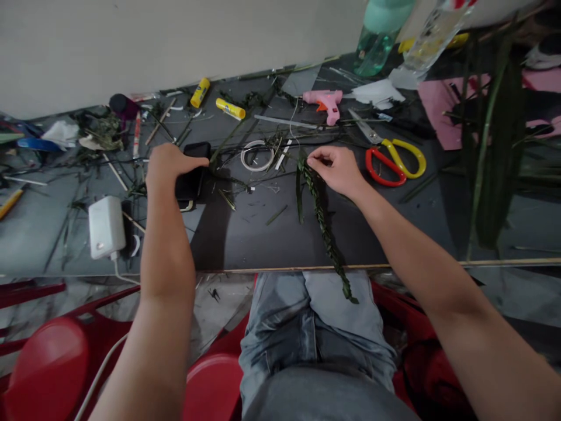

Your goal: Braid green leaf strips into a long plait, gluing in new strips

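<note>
My right hand point(336, 168) pinches the upper end of a braided strand of dark green leaf point(324, 228) between thumb and fingertips. The braid hangs down over the table's front edge, its tip above my lap. A loose strip of leaf point(300, 199) dangles beside it. My left hand point(169, 162) is over a black phone point(190, 182), its thumb stretched out to the right. The other fingers of that hand are mostly hidden behind it, and I see nothing held in it.
A roll of white tape point(242, 156) lies between my hands. Red and yellow scissors point(397, 164), a pink glue gun point(326, 100) and two yellow glue sticks point(200, 92) lie around. A white power bank point(106, 227) is at left, long green leaves point(499, 158) at right, a green bottle point(379, 41) behind.
</note>
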A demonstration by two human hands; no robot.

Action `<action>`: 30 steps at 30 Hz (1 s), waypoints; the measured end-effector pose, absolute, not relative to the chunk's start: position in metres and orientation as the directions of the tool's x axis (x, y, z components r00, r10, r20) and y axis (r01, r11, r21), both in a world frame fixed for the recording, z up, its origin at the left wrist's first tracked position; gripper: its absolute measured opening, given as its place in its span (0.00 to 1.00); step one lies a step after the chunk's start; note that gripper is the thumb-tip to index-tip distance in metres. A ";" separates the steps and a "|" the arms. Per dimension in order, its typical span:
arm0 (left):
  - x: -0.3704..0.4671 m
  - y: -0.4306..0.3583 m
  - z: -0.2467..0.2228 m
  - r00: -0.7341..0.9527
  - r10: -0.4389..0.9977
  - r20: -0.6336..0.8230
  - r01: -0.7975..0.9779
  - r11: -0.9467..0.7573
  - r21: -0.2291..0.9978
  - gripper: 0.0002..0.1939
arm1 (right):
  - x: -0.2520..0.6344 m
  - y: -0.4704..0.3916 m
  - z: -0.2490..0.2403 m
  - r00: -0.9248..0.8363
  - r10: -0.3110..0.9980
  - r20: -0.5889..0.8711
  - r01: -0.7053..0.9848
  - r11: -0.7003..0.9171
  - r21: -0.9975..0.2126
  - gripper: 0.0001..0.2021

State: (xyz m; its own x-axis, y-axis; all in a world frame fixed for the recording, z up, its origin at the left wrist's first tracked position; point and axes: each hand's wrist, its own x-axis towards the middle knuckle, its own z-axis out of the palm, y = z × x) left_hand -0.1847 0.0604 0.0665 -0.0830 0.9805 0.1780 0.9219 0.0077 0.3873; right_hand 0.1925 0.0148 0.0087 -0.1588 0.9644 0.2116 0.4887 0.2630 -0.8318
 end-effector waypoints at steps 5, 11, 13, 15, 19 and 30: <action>-0.148 0.077 0.047 -0.303 0.944 0.132 0.950 0.289 0.118 0.25 | 0.193 0.015 0.009 -0.175 0.966 0.190 0.499 0.253 -0.829 0.06; -0.148 0.089 0.044 -0.268 0.961 0.073 0.919 0.232 0.320 0.41 | 0.193 0.015 0.010 -0.167 0.970 0.178 0.499 0.239 -0.833 0.05; -0.167 0.093 0.047 -0.199 0.980 0.001 0.860 0.174 0.480 0.42 | 0.193 0.015 0.010 -0.167 0.969 0.182 0.497 0.242 -0.833 0.06; -0.186 0.094 0.050 -0.133 0.990 -0.046 0.735 0.130 0.666 0.45 | 0.193 0.015 0.009 -0.167 0.968 0.185 0.502 0.245 -0.829 0.05; -0.208 0.092 0.048 0.014 0.999 -0.033 0.733 0.012 0.680 0.70 | 0.194 0.017 0.008 -0.175 0.966 0.188 0.518 0.253 -0.817 0.05; -0.194 0.101 0.044 0.046 0.999 -0.008 0.702 -0.026 0.712 0.71 | 0.195 0.016 0.007 -0.183 0.963 0.196 0.533 0.265 -0.804 0.06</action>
State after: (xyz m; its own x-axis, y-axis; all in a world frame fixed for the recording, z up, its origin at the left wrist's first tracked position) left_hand -0.1942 0.1014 0.0435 0.0456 0.9989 -0.0079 0.7022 -0.0264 0.7115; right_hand 0.1955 0.0164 0.0066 -0.1835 0.9633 0.1958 0.5331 0.2648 -0.8035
